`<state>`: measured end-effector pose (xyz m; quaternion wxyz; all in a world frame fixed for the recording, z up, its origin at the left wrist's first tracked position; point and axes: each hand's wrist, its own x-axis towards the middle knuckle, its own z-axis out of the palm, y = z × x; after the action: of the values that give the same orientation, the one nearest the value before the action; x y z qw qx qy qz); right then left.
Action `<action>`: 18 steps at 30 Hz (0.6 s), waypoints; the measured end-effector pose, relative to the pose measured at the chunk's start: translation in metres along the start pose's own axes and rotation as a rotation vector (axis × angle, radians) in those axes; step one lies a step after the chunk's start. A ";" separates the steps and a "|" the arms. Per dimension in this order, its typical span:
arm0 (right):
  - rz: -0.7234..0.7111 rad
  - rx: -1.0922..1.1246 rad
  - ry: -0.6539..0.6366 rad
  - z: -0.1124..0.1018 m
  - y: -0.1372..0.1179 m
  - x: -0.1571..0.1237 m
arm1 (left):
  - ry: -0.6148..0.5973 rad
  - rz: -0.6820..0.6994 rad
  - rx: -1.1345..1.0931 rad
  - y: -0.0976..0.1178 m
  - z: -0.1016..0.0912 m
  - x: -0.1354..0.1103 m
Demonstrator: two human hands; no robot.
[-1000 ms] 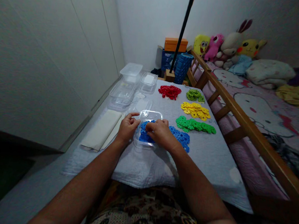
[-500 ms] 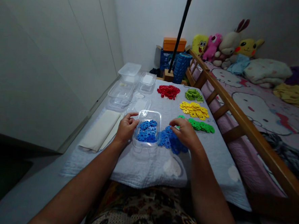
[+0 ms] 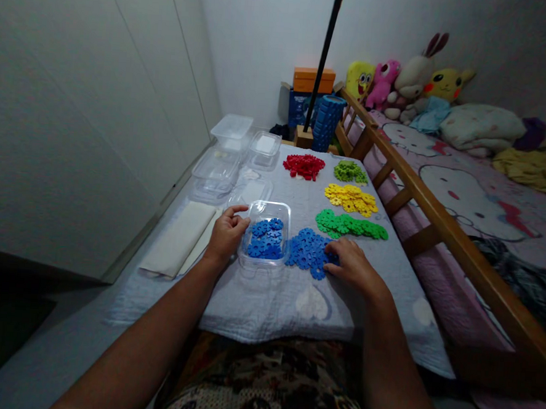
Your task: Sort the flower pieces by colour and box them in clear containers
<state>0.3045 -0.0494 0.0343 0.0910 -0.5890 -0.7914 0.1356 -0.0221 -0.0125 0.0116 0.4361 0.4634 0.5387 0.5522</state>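
Note:
A clear plastic container [image 3: 264, 261] stands on the cloth in front of me, with several blue snowflake-shaped discs [image 3: 266, 238] inside. My left hand [image 3: 227, 231] grips its left side, thumb at the wall and index finger by the upper left corner. Just right of the container lies a loose pile of blue snowflake discs [image 3: 308, 251]. At the right edge of that pile is my right hand [image 3: 350, 263], thumb and fingers apart and bent around the outermost discs, fingertips touching them.
Behind the blue pile lie green discs [image 3: 350, 224], yellow discs [image 3: 351, 199], red pieces [image 3: 304, 165] and light green pieces [image 3: 349, 171]. Clear containers [image 3: 217, 164] stand at the back left, near a folded beige cloth [image 3: 178, 239]. A wooden bed rail [image 3: 421, 204] borders the table's right side.
My right hand has moved right and down from above the blue pile to its right edge, uncovering the green discs. My left hand stays at the container.

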 end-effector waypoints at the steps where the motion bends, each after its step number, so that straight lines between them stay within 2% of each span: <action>1: 0.002 0.005 0.002 0.001 -0.001 0.000 | -0.001 -0.002 0.001 0.000 0.000 0.000; 7: -0.004 0.141 0.009 -0.006 -0.003 0.006 | -0.001 0.001 -0.011 0.002 0.000 -0.001; 13: -0.031 0.459 -0.066 -0.021 -0.015 0.014 | 0.003 0.000 -0.017 0.000 0.000 0.000; 18: -0.090 0.595 0.110 -0.028 -0.051 0.029 | 0.002 0.004 -0.013 -0.001 0.000 0.000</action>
<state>0.2587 -0.0320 0.0767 0.3080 -0.5074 -0.7361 0.3253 -0.0225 -0.0121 0.0109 0.4373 0.4609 0.5350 0.5569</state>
